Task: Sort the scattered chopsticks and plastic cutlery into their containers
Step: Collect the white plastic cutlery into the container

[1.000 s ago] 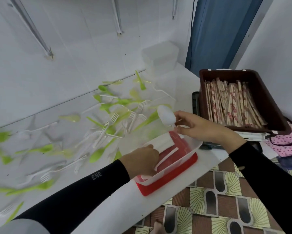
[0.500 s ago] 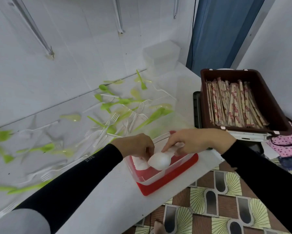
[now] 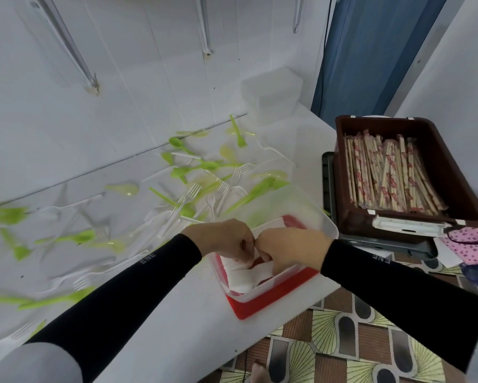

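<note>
Sunk now into clear container (image 3: 262,290), bench front edge: left hand (image 3: 226,241), right hand (image 3: 290,250); grip cannot be told; white spoons (image 3: 240,275) best nested flat.

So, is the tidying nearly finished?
Not yet. Done: the brown tray holds lots of wrapped chopsticks, and I see none loose on the counter. In hand: the left hand and right hand are both inside the clear box, busy with the white cutlery there. Left: many green and white forks and spoons lie scattered across the counter.
</note>
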Demonstrator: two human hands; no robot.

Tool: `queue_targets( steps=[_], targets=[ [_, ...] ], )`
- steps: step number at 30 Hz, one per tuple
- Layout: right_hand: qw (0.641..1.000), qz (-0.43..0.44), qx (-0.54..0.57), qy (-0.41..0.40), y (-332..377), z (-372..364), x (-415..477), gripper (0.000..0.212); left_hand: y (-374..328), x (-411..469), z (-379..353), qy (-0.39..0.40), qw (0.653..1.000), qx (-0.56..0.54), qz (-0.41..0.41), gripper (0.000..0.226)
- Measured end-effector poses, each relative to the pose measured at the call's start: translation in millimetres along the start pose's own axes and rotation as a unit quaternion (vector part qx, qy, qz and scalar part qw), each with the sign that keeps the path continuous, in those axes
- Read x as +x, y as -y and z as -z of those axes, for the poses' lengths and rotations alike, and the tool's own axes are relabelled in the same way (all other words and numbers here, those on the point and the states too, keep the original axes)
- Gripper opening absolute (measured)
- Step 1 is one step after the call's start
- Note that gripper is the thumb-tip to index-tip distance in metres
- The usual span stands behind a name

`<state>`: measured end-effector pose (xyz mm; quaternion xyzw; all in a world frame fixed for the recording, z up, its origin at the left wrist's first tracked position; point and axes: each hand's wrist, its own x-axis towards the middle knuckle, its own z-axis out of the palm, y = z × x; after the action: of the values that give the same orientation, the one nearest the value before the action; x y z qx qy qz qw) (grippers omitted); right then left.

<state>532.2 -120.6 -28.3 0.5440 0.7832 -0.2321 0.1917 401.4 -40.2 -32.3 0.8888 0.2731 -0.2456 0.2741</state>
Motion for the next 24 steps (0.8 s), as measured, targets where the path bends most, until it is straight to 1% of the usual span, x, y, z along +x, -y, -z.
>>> queue_targets(
  steps=[1, 3, 6, 12, 15, 16, 17, 18, 19, 20, 22, 24],
  targets=[
    [1.0, -0.007, -0.012, -0.009, 1, 0, 1, 0.008, 1, -2, 1, 0.005, 1.0, 0.0, -0.006, 0.017],
    [0.999, -0.019, -0.027, -0.024, 2, 5, -1, 0.009, 2, -4, 0, 0.011, 1.0, -0.01, -0.008, 0.027],
    [0.998, -0.039, -0.034, -0.026, -2, 11, -2, 0.021, 2, -4, -6, 0.001, 1.0, -0.006, -0.015, 0.035],
    [0.998, -0.054, -0.028, 0.003, -4, 9, 1, 0.03, 7, -2, -11, 0.003, 1.0, 0.002, -0.031, 0.03],
    [0.998, -0.062, 0.019, 0.019, -7, 11, -4, 0.025, 3, -3, -10, -0.002, 0.999, 0.019, -0.037, 0.029],
    [0.996, -0.066, 0.052, 0.029, -10, 13, -6, 0.023, 0, -5, -9, -0.003, 0.999, 0.026, -0.041, 0.029],
    [0.992, -0.069, 0.098, 0.042, -12, 17, -8, 0.026, -1, -9, -8, -0.014, 0.999, 0.025, -0.046, 0.029],
    [0.986, -0.067, 0.145, 0.039, -14, 21, -11, 0.028, -1, -14, -5, -0.038, 0.998, 0.016, -0.051, 0.027],
    [0.981, -0.061, 0.184, 0.017, -15, 27, -13, 0.027, 0, -21, -3, -0.079, 0.995, -0.005, -0.06, 0.022],
    [0.974, -0.053, 0.218, -0.022, -14, 35, -15, 0.024, 1, -31, 0, -0.132, 0.988, -0.038, -0.075, 0.017],
    [0.949, -0.043, 0.285, -0.128, -9, 48, -19, 0.017, 8, -57, 4, -0.25, 0.953, -0.144, -0.094, 0.007],
    [0.915, -0.014, 0.342, -0.215, 8, 62, -18, 0.008, 26, -90, 2, -0.339, 0.904, -0.249, -0.069, 0.003]
  ],
)
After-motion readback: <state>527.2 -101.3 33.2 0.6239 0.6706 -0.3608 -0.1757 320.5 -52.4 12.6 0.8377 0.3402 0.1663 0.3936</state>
